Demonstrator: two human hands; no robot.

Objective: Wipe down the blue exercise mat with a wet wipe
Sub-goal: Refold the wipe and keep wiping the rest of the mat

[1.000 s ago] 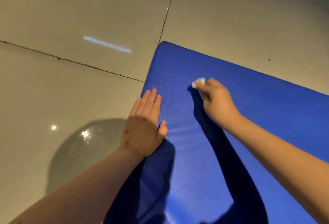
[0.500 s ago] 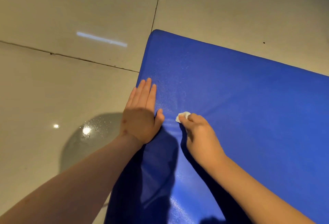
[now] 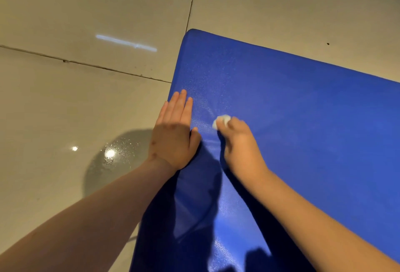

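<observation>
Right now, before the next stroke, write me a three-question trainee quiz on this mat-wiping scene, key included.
1. True or false: the left hand lies flat, fingers straight, at the left edge of the blue mat.
2. Multiple choice: the wet wipe is
A) bunched in the fingers of the right hand, against the mat
B) under the left palm
C) lying loose on the tiles
3. Short answer: what surface does the mat lie on?

Key: 1 true. 2 A. 3 the glossy tiled floor.
</observation>
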